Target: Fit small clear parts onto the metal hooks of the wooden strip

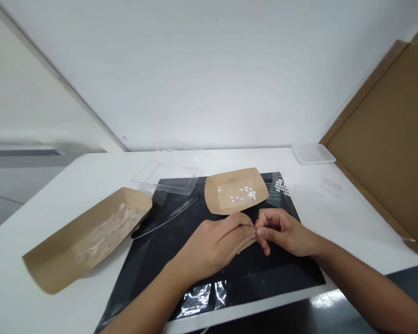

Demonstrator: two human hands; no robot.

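Pinching narrowly, fingertip to fingertip, the left hand point(212, 246) and right hand point(282, 232) meet over the black mat point(275, 273) on something too small to make out, the paper tray point(221, 199) of white bits point(245, 192) just beyond, within easy reach.

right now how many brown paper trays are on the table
2. One brown paper tray lies at the left, holding clear plastic pieces. The other brown paper tray sits on the black mat, holding small white bits. A tan piece under the left hand may be a third, mostly hidden.
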